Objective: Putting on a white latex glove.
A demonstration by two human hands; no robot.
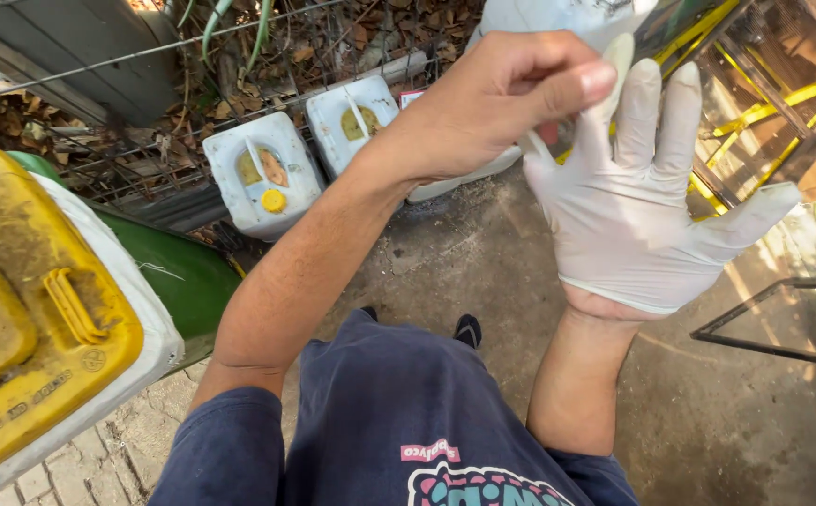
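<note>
Left hand (492,108) pinching white glove (633,234) fingertip — right hand (647,201) (gloved) spread open.

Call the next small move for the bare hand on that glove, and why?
Probably pull the little-finger tip straight with the left hand, then tug the cuff down. The white glove is on the right hand with four fingers filled, but the left hand's grip pinches the end of one finger sleeve, and the cuff stops short of the wrist.

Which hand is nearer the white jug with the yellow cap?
Left. The bare left hand reaches across above and right of the white jug with the yellow cap; the gloved right hand sits farther right.
</note>
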